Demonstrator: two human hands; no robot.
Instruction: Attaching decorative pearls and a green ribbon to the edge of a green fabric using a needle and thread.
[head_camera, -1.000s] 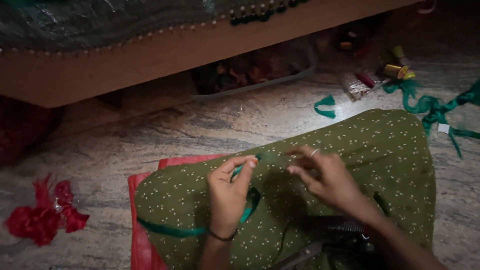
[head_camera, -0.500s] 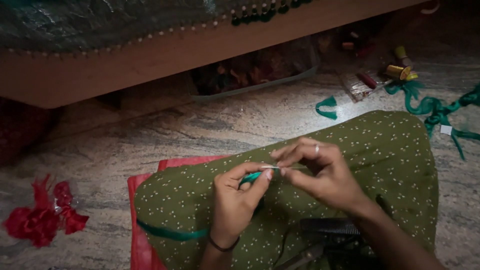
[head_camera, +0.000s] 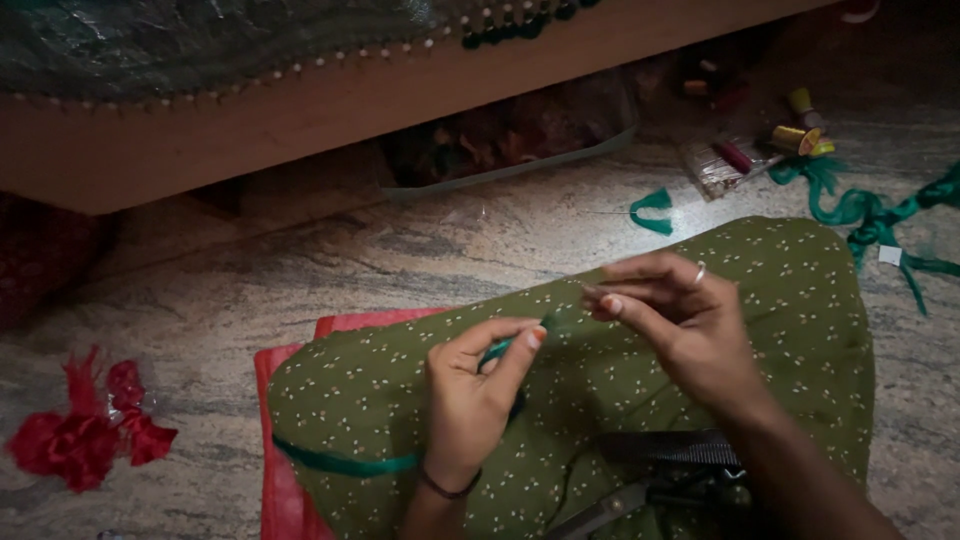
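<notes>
While the left hand pinches the end of a green ribbon between thumb and forefinger, the right hand sits just beyond it with its fingertips drawn together as if nipping something very fine, perhaps a needle or thread; it is too small and dim to tell which. The two hands meet close over the lap, apparently so the ribbon end stays steady at the spot where the right hand works. The ribbon trails back from the left hand, under the wrist and along the edge of the green dotted cloth spread beneath both hands, which serves as the working surface. A red cloth lies under that, to the left of the left hand. Below the right wrist, scissors rest within easy reach. Well beyond the right hand, thread spools and loose green ribbon strips lie on the floor; far left of the left hand sit red fabric scraps.
</notes>
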